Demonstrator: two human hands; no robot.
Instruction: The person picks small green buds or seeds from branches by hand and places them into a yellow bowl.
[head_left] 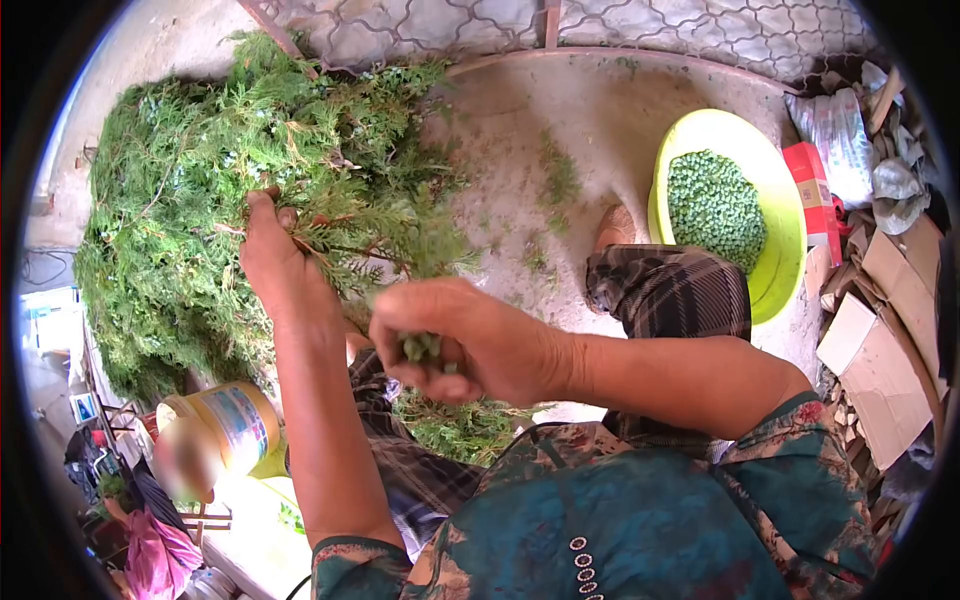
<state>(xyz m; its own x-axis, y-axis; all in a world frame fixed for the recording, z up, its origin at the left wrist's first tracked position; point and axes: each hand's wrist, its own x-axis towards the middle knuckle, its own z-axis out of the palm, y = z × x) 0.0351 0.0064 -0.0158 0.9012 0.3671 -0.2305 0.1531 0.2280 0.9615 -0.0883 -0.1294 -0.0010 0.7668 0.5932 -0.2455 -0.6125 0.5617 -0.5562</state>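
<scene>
My left hand (275, 250) is closed around the stem of a leafy evergreen sprig (375, 235), in front of a large heap of cut evergreen branches (190, 240). Just below the sprig, my right hand (460, 340) curls around a few small green cones (422, 347), partly hidden by the fingers. Its fingertips are somewhat blurred. Pale bluish-green cones show among the foliage of the heap. To the right stands a yellow-green basin (785, 215) holding many loose green cones (715, 210).
Wire mesh (690, 35) runs along the far side. Flattened cardboard (870, 375), a red box (815, 195) and plastic bags lie at the right. A yellowish bucket (235, 425) lies at lower left, near a pink bag (160, 550). Scattered leaf bits litter the concrete floor (500, 150).
</scene>
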